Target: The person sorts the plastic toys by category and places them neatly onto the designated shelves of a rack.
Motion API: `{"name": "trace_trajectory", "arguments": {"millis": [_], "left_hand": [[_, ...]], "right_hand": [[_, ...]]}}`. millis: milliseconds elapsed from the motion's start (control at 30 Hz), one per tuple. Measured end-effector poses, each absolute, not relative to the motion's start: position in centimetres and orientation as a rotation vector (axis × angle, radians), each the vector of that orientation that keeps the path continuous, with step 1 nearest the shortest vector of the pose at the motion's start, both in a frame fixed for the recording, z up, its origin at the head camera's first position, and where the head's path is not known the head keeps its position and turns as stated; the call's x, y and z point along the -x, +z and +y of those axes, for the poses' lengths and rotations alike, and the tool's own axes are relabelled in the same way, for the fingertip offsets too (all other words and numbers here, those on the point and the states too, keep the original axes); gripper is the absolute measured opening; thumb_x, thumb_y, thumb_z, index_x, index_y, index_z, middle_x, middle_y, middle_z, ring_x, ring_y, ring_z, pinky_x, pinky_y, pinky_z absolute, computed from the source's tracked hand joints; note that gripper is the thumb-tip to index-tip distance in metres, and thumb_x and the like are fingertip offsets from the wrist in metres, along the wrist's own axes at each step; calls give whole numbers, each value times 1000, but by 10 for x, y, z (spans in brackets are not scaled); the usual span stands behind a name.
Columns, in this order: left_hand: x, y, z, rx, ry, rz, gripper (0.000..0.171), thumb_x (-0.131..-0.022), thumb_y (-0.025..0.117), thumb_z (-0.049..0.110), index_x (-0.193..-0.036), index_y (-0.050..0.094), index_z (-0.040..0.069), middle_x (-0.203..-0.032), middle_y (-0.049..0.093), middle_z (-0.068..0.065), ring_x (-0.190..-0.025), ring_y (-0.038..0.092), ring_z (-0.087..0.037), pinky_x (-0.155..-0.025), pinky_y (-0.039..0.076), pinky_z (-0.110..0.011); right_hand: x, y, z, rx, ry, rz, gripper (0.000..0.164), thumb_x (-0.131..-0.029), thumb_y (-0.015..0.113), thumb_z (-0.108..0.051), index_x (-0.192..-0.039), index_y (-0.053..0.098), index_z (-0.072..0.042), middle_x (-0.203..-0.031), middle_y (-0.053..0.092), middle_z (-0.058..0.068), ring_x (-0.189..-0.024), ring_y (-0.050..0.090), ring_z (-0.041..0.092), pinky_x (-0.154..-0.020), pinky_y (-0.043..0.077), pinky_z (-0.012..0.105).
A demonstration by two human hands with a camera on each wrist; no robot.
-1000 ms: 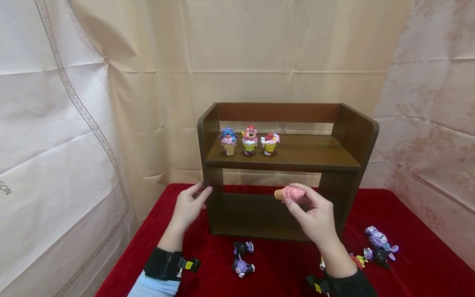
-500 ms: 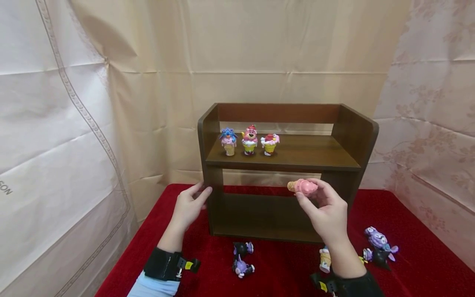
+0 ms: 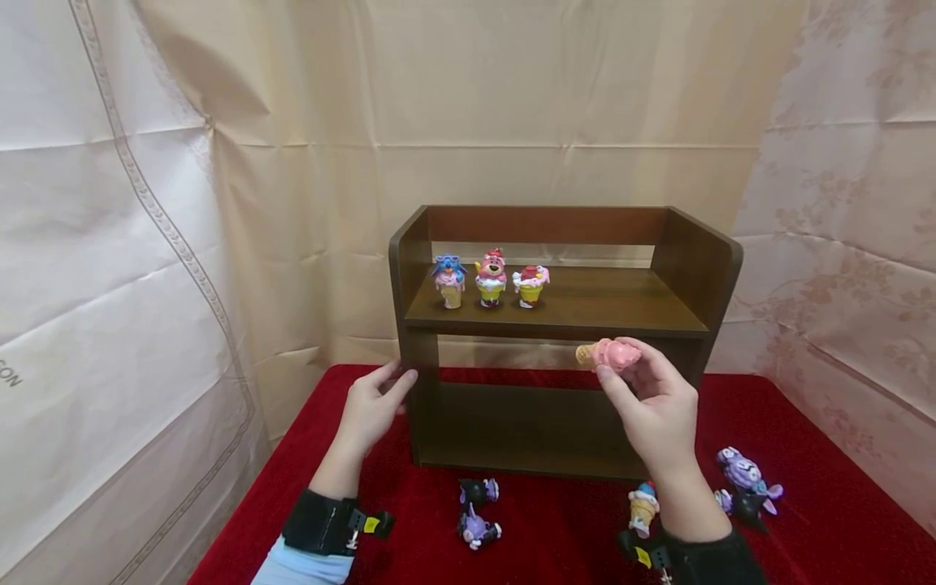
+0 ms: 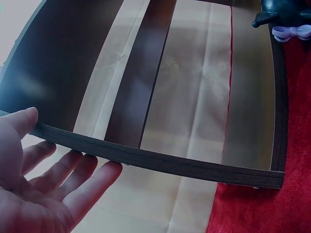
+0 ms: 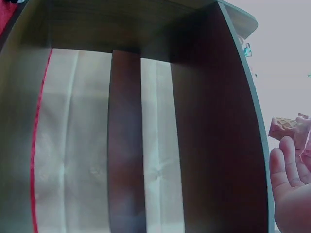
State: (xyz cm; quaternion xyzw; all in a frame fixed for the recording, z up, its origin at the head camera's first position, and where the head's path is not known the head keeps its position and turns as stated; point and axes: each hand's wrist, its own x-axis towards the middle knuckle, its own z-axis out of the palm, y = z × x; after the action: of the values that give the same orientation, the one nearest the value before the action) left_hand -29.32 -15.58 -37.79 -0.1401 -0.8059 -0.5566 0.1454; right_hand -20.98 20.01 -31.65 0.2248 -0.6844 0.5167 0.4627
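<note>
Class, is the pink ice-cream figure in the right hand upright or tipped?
Tipped: the right hand holds the pink ice-cream figure sideways, its cone pointing left in the head view.

The shelf (image 3: 578,315) is faced from above by the head view and, closer, is shared by both wrist views.

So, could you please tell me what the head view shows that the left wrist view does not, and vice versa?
Only the head view shows three multicoloured ice-cream figurines on the upper board of the dark brown wooden shelf, and the right hand holding a pink ice-cream figurine with a tan cone.

Only the left wrist view shows that board's underside and the palm side of the left hand.

Both show the left hand at the shelf's side, a black-and-purple figurine, red cloth and beige backdrop.
</note>
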Motion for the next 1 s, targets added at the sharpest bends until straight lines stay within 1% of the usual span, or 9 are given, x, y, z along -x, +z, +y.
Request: {"name": "trace_trajectory", "arguments": {"millis": [100,200,300,467,633,700,833,1000], "left_hand": [[293,-378,-156,406,-1601,-2322,53,-92,63,42,-137,53,15,-126,59,-8,-86,65,-21,-72,58,-42],[293,-378,-155,405,-1602,-2325,55,-91,63,43,-137,53,15,-126,59,-9,-87,65,-22,-72,58,-41],[292,-377,-155,409,-1603,-2324,56,-91,63,42,-138,52,13,-127,58,-11,-86,66,-23,-72,58,-42],[293,-378,-156,411,-1618,-2309,56,-91,64,41,-137,52,13,-126,59,-11,-86,65,-19,-74,56,-47],[293,-379,-156,408,-1622,-2315,56,-91,64,42,-137,52,13,-126,59,-11,-86,65,-20,-74,57,-46],[293,-379,-156,414,-1623,-2315,56,-91,64,42,-137,52,12,-126,59,-12,-87,65,-21,-74,57,-46],[293,-379,-157,421,-1629,-2309,56,-91,64,42,-137,53,13,-125,59,-12,-89,65,-21,-74,56,-48],[293,-379,-156,415,-1624,-2307,55,-91,64,42,-137,53,14,-124,60,-10,-87,65,-19,-73,57,-47]], "right_hand": [[202,-300,194,-573,1212,-1686,43,-72,71,18,-113,62,9,-103,65,21,-89,63,18,-82,51,18],[195,-285,190,-597,1161,-1689,43,-71,70,19,-112,60,13,-103,65,23,-87,63,17,-81,51,18],[193,-271,189,-623,1128,-1690,44,-70,71,20,-112,60,13,-102,65,23,-87,63,17,-82,51,18],[193,-253,190,-661,1095,-1679,43,-70,71,19,-111,61,12,-101,65,22,-87,63,18,-83,51,19],[198,-239,191,-663,1050,-1685,40,-71,72,16,-109,63,10,-101,65,20,-86,62,18,-81,52,18],[203,-236,193,-651,1013,-1703,38,-72,74,13,-109,64,9,-100,66,17,-84,63,18,-79,52,18],[220,-232,200,-632,932,-1766,37,-75,78,2,-110,66,1,-99,68,8,-81,63,15,-76,52,15],[241,-231,211,-561,866,-1925,34,-81,77,-20,-111,67,-9,-95,67,-2,-79,60,8,-72,49,11]]}}
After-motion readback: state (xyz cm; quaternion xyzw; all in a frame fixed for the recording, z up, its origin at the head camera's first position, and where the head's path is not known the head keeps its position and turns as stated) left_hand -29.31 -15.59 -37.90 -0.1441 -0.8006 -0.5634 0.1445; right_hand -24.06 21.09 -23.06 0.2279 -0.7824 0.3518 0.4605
